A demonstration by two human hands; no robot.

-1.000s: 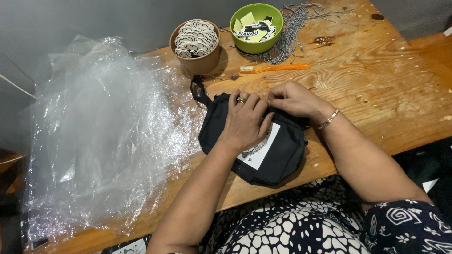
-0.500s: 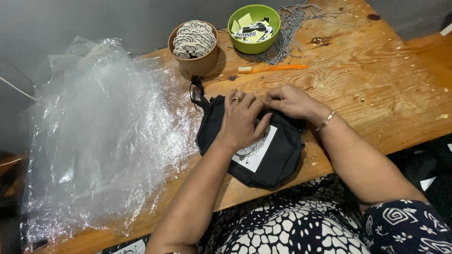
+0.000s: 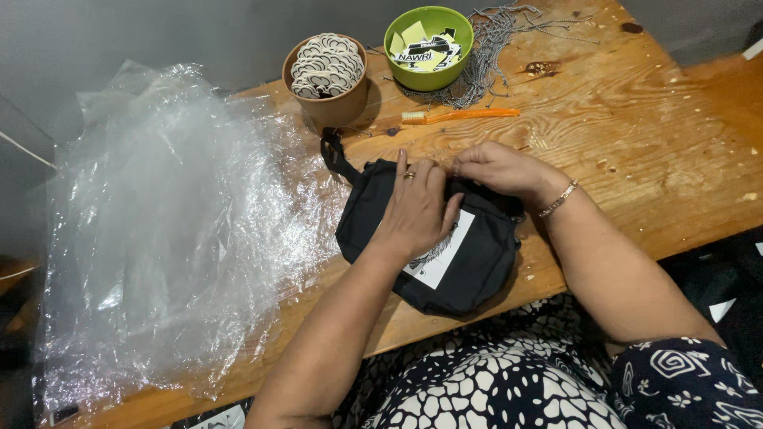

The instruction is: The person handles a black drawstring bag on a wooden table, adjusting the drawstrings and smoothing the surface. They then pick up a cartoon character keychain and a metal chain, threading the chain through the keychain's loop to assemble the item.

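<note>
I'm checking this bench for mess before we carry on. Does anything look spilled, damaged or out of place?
Nothing looks spilled or broken. Both hands, left hand and right hand, rest on the black pouch. Mildly untidy: a grey cord tangle sprawls loose behind the green bowl, and dark stains mark the wooden table.

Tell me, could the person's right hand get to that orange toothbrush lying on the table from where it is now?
Probably yes. The right hand rests at the top edge of the black bag, and the orange toothbrush lies just beyond it on bare wooden table, with nothing between them.
</note>
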